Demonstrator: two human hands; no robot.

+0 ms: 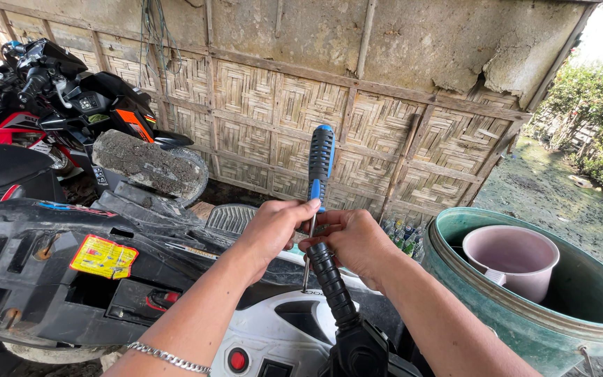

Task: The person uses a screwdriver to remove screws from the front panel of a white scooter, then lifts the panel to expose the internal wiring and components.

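Observation:
A screwdriver (320, 162) with a blue and black handle stands upright, its metal shaft pointing down beside a black handlebar grip (329, 281). My left hand (271, 227), with a silver bracelet at the wrist, pinches the screwdriver just under its handle. My right hand (352, 241) closes around the top end of the handlebar grip and touches the shaft. The screwdriver tip is hidden near the grip. Below lies the white and black body of a scooter (259, 335) with a red button.
An opened black scooter frame (43, 272) with a yellow sticker lies at the left. A red and black motorbike (64, 105) is parked behind it. A green tub (525, 328) holding a pink bucket (514, 258) stands at the right. A woven bamboo wall (357, 132) is ahead.

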